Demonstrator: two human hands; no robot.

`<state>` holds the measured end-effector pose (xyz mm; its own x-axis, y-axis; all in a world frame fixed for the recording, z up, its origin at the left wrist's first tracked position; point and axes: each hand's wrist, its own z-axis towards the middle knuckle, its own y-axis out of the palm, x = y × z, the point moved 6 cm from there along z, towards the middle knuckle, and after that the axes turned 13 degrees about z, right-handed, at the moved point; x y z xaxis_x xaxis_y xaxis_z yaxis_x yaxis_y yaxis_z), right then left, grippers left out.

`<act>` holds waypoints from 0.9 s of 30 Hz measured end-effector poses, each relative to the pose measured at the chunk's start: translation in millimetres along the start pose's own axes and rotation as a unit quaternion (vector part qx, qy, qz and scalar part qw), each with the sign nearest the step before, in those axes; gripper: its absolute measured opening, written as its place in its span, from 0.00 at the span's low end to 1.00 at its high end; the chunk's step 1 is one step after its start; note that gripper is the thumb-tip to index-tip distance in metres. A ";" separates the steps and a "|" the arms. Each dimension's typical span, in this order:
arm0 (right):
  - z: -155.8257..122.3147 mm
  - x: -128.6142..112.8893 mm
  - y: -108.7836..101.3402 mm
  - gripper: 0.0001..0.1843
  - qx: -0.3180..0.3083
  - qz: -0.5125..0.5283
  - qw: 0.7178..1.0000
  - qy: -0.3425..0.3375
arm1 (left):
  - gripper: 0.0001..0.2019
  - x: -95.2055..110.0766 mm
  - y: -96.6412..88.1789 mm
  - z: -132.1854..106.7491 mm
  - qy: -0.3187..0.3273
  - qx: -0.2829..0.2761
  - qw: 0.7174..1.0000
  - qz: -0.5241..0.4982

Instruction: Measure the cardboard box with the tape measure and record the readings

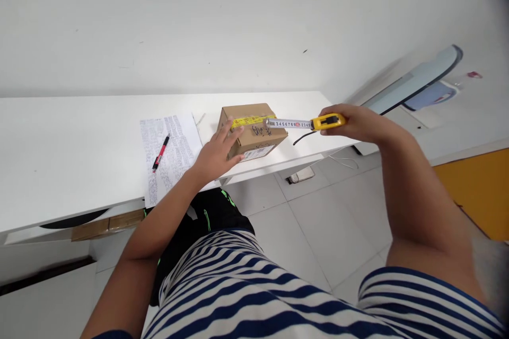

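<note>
A brown cardboard box [260,140] with yellow tape, handwriting and a white label sits on the white shelf desk. My left hand [218,154] grips its left end, fingers spread on the top edge and thumb along the near side. In my right hand [358,122] is a yellow tape measure [329,121], held right of the box. Its silver blade is drawn out leftward, and the hooked end lies over the top of the box; whether it touches the cardboard I cannot tell. A black strap or cord hangs below the case.
Left of the box, a handwritten sheet of paper [175,143] lies on the white desk [79,153] with a red and black pen [161,153] on it. A white wall rises behind. A white adapter-like object [301,175] and cable are on the tiled floor [326,217]. An orange panel [477,190] stands at right.
</note>
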<state>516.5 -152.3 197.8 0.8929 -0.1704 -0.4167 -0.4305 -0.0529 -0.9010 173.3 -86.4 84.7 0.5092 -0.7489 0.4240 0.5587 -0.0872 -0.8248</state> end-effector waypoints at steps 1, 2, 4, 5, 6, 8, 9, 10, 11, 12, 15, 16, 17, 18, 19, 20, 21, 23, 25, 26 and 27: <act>-7.1 1.2 1.2 0.24 0.005 0.005 1.000 0.005 | 0.34 -2.1 1.7 -1.0 -0.008 -0.004 1.000 0.017; -13.2 2.1 1.7 0.24 0.014 0.009 1.000 0.011 | 0.34 -4.5 2.0 -2.1 -0.018 -0.003 0.999 0.031; -21.8 4.1 2.8 0.24 0.033 0.016 0.999 0.023 | 0.33 -7.9 1.4 -4.3 -0.030 0.003 0.998 0.050; -24.2 5.1 3.8 0.24 0.041 0.021 0.999 0.029 | 0.34 -8.5 1.5 -4.9 -0.028 0.005 0.998 0.054; -25.3 6.1 5.3 0.24 0.046 0.028 0.998 0.032 | 0.34 -8.5 2.2 -5.2 -0.023 0.006 0.998 0.057; -24.9 5.9 9.8 0.23 0.049 0.038 0.998 0.029 | 0.33 -7.5 4.7 -4.9 -0.008 0.009 0.998 0.059; -23.9 3.8 12.6 0.22 0.045 0.039 0.998 0.018 | 0.33 -6.9 5.6 -4.6 -0.003 0.015 0.998 0.057; -23.0 -0.1 15.2 0.21 0.041 0.039 0.998 0.001 | 0.34 -6.2 5.6 -4.7 -0.001 0.025 0.998 0.049; -22.5 -5.9 17.6 0.20 0.037 0.037 0.998 -0.024 | 0.35 -5.4 4.5 -5.3 -0.003 0.041 0.999 0.036; -22.9 -13.4 19.4 0.19 0.036 0.035 0.997 -0.054 | 0.37 -4.4 2.0 -6.8 -0.007 0.060 0.998 0.017; -29.1 -39.7 20.9 0.18 0.062 0.034 0.988 -0.139 | 0.41 -0.2 -10.6 -17.6 -0.029 0.121 0.990 -0.060; -32.0 -48.2 21.2 0.18 0.077 0.037 0.984 -0.159 | 0.41 0.9 -15.6 -22.9 -0.040 0.139 0.986 -0.082; -34.6 -56.0 22.2 0.17 0.090 0.042 0.980 -0.175 | 0.40 1.5 -20.4 -28.8 -0.054 0.156 0.981 -0.098; -36.8 -62.8 23.9 0.17 0.102 0.050 0.976 -0.187 | 0.39 1.5 -25.1 -34.9 -0.069 0.175 0.976 -0.108; -38.3 -68.6 25.8 0.17 0.116 0.061 0.972 -0.197 | 0.37 0.7 -29.4 -41.0 -0.085 0.196 0.970 -0.114; -38.9 -73.2 28.4 0.18 0.128 0.074 0.968 -0.204 | 0.36 -0.8 -33.0 -46.8 -0.100 0.216 0.964 -0.118; -38.2 -76.3 31.6 0.20 0.137 0.085 0.966 -0.204 | 0.35 -3.0 -35.4 -52.0 -0.115 0.235 0.958 -0.120; -32.8 -78.3 38.8 0.25 0.148 0.100 0.967 -0.184 | 0.32 -9.2 -36.6 -59.6 -0.143 0.258 0.947 -0.129; -23.1 -77.2 44.8 0.29 0.154 0.119 0.969 -0.153 | 0.29 -16.5 -35.1 -63.8 -0.168 0.269 0.938 -0.138; -17.2 -76.2 46.7 0.32 0.159 0.134 0.968 -0.138 | 0.28 -20.0 -34.2 -65.0 -0.180 0.272 0.935 -0.143; -11.1 -75.2 47.4 0.35 0.168 0.155 0.965 -0.128 | 0.26 -23.1 -33.4 -65.8 -0.189 0.275 0.931 -0.147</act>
<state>427.5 -152.8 187.8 0.7499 0.1232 -0.6500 -0.6535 0.2906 -0.6989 99.8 -109.4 77.8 0.4171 -0.4520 0.7885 0.9083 0.1757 -0.3798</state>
